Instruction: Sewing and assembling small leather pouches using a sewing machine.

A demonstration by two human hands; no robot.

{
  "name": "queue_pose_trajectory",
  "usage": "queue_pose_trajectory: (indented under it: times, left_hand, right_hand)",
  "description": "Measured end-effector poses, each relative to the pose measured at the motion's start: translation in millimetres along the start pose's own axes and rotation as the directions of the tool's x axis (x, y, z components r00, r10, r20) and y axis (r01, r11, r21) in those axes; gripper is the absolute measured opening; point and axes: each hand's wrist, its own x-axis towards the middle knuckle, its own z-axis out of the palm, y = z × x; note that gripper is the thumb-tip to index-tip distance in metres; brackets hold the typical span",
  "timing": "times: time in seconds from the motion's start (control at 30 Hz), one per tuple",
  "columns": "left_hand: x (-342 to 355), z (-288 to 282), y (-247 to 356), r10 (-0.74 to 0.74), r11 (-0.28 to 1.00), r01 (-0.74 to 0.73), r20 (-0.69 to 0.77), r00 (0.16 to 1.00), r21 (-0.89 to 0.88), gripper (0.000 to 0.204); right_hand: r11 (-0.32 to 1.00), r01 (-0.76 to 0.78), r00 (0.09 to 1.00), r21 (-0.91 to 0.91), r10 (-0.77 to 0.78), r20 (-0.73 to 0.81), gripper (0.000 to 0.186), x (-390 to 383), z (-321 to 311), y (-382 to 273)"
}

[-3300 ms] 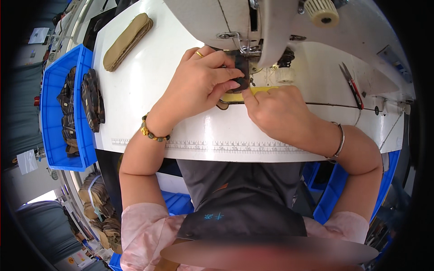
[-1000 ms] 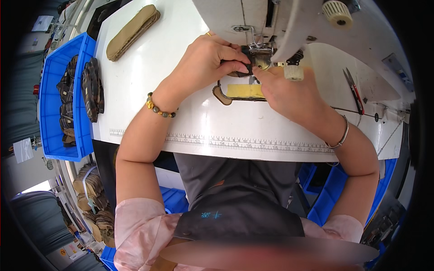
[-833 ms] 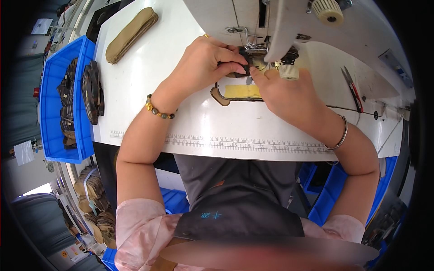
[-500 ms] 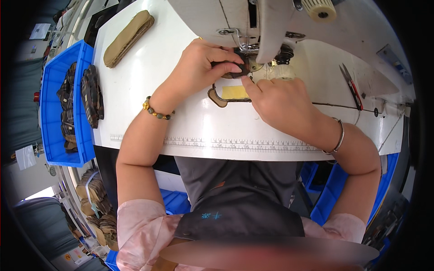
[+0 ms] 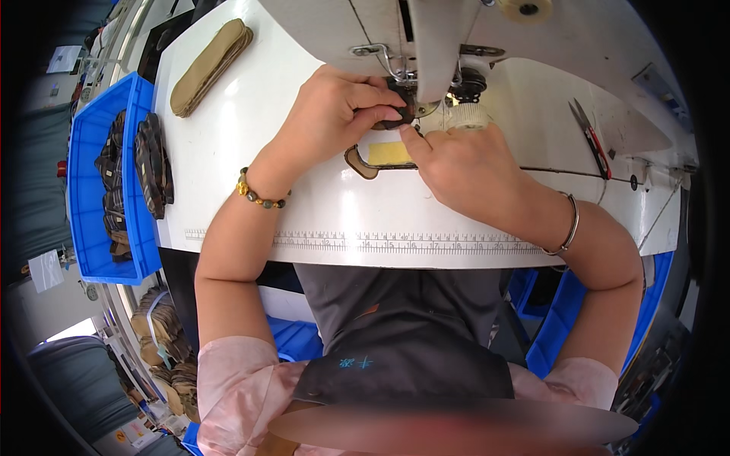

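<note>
A small dark fabric piece (image 5: 403,115) lies under the needle area of a white sewing machine (image 5: 449,45). My left hand (image 5: 338,110) grips it from the left, thumb and fingers pinched together on top. From the right, my right hand (image 5: 468,163) meets the near edge of the fabric with its index fingertip. Its other fingers are curled, and the thumb is hidden. Just below the fabric, a yellow patch (image 5: 389,153) and a tan, dark-edged curved piece (image 5: 362,163) show on the table beside my right hand.
A stack of tan fabric pieces (image 5: 211,67) lies at the far left of the white table (image 5: 251,152). Red-handled thread snips (image 5: 591,140) lie at the right. A blue bin (image 5: 84,182) with dark plaid pieces (image 5: 114,182) stands at the left edge. A printed ruler (image 5: 365,242) runs along the front.
The view has shifted slightly, so the machine sits a little further left and up in the picture. Both hands stay at the dark fabric, with hardly any change in grip.
</note>
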Motion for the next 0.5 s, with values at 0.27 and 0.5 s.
queue_pose_trajectory:
  times: [0.27, 0.5]
  left_hand:
    - [1.9, -5.7, -0.6, -0.086, 0.993, 0.084, 0.023, 0.996, 0.078, 0.014]
    - [4.7, -4.1, -12.4, -0.086, 0.996, 0.086, -0.017, 0.996, 0.025, 0.014]
  right_hand:
    - [0.998, -0.016, 1.000, -0.065, 0.014, -0.026, 0.034, 4.3, 5.0, 4.1]
    - [0.994, -0.020, 0.999, -0.112, 0.016, -0.039, 0.043, 5.4, 8.8, 7.8]
